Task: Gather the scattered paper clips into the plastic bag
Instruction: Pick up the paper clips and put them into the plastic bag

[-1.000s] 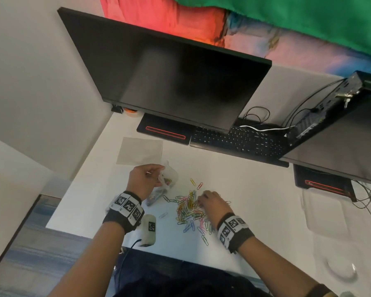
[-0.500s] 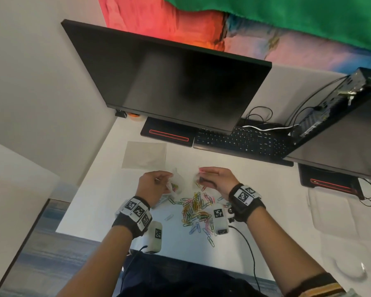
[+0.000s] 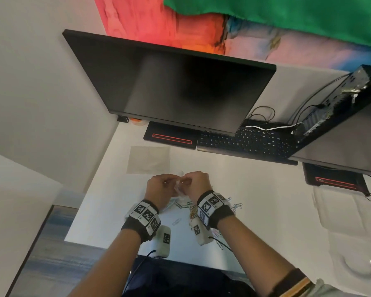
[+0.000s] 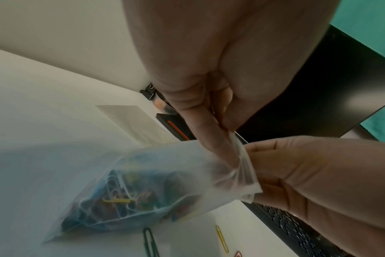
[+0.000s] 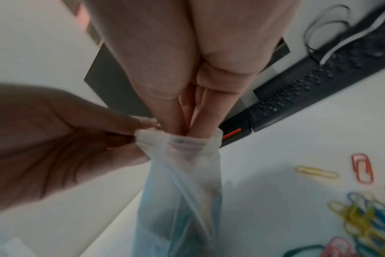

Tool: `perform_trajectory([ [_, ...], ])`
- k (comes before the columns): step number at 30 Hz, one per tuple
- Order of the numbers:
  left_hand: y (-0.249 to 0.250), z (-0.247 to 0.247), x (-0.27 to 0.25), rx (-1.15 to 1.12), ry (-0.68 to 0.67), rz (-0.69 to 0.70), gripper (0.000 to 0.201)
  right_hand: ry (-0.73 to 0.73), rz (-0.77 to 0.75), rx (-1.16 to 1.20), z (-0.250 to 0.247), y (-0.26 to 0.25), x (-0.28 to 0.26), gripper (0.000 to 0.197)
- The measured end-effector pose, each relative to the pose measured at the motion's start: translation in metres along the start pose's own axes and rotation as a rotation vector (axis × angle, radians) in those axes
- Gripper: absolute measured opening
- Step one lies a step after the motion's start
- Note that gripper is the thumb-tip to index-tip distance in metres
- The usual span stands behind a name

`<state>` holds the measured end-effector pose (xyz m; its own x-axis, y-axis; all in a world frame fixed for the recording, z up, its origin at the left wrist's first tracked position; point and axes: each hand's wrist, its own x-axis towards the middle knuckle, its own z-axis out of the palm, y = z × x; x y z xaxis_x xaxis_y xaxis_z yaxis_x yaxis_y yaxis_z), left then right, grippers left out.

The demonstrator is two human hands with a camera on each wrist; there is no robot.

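My left hand (image 4: 209,111) pinches the bag (image 4: 143,187) rim above the bench (image 3: 255,189) while my right hand (image 5: 187,107) fingers reach inside; a slipped pinch could spill clips (image 5: 363,219).

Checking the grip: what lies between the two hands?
The mouth of the clear plastic bag: left hand pinches it, right hand reaches inside. Both wrist views.

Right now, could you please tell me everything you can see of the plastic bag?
The plastic bag is small, thin and translucent, crumpled at its mouth. It hangs tilted above the white desk, with coloured paper clips bunched in its lower end. The left hand pinches one edge of the mouth, while the right hand has its fingers pushed into the opening.
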<state>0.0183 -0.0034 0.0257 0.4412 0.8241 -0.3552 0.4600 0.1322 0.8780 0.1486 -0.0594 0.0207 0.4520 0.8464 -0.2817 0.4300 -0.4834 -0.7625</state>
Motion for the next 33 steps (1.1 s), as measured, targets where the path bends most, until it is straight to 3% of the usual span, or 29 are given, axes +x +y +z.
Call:
perform_trajectory([
  [7, -0.008, -0.01, 0.01, 0.063, -0.015, 0.025, 0.037, -0.107, -0.155, -0.209, 0.004, -0.003, 0.005, 0.021],
  [11, -0.006, -0.019, 0.012, 0.044, -0.006, 0.024, 0.036, -0.107, -0.212, -0.004, -0.011, -0.003, 0.003, 0.02],
  [14, -0.002, -0.03, 0.011, -0.017, 0.025, 0.005, 0.026, 0.05, -0.083, 0.134, -0.024, 0.023, 0.005, 0.024],
  [16, -0.004, -0.039, 0.01, -0.055, 0.05, 0.0, 0.021, 0.105, 0.072, -0.028, -0.027, 0.053, 0.007, 0.026],
  [19, -0.01, -0.049, 0.008, -0.089, 0.087, -0.004, 0.019, -0.106, 0.202, -0.306, -0.006, 0.084, 0.004, 0.05],
  [21, -0.013, -0.052, 0.008, -0.118, 0.099, -0.006, 0.02, -0.21, 0.112, -0.424, 0.018, 0.083, -0.001, 0.055],
  [25, -0.015, -0.052, 0.007, -0.123, 0.098, -0.003, 0.021, -0.367, -0.212, -0.628, 0.048, 0.062, -0.016, 0.055],
  [29, -0.018, -0.053, 0.01, -0.127, 0.084, 0.005, 0.024, -0.533, -0.445, -0.847, 0.038, 0.07, -0.032, 0.059],
  [33, -0.019, -0.048, 0.012, -0.123, 0.07, 0.005, 0.026, -0.683, -0.58, -0.95, 0.013, 0.097, -0.041, 0.08],
])
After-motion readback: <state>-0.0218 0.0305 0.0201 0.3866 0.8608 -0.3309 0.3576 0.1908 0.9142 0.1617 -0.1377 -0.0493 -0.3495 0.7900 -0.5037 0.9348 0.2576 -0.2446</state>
